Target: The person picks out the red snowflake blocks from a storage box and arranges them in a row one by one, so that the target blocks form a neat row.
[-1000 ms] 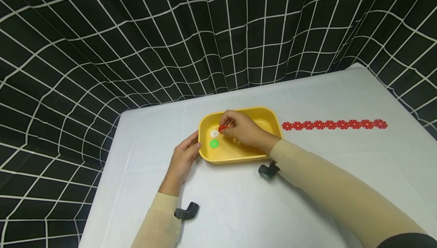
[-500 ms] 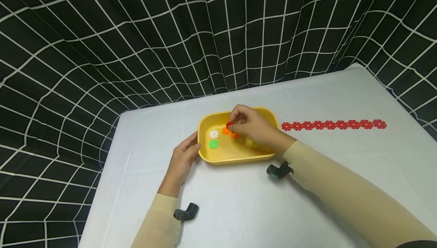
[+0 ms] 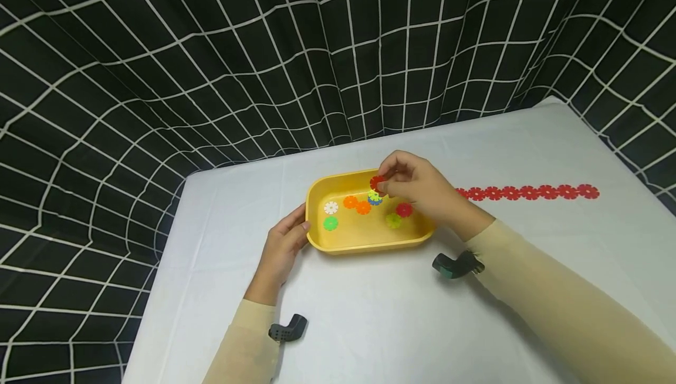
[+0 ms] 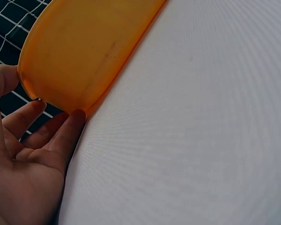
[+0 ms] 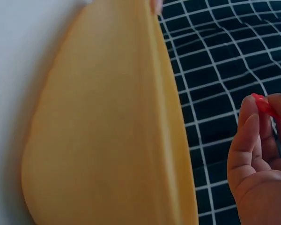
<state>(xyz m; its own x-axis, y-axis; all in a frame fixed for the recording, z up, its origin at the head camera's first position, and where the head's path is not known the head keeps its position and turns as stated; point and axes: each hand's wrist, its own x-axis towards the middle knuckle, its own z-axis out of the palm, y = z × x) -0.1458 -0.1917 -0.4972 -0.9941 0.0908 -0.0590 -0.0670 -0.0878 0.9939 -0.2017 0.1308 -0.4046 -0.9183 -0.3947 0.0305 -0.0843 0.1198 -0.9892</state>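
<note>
A shallow yellow tray stands on the white table. At its left end my left hand holds it, the thumb at the rim and the fingers against the outer wall, as the left wrist view shows of the tray. Between thumb and fingers my right hand pinches a red snowflake disc above the tray's far right part. The same red disc shows edge-on in the right wrist view. Several discs lie in the tray: white, green, orange, yellow-green and pinkish red.
To the right of the tray, a row of red discs stretches across the white table. My right forearm covers the table at the lower right. A black curtain with white grid lines hangs behind and at the sides.
My right hand has moved right and up across the tray with the red disc. Orange, yellow-green and pinkish discs have come into sight beneath it. The left hand has stayed put.
</note>
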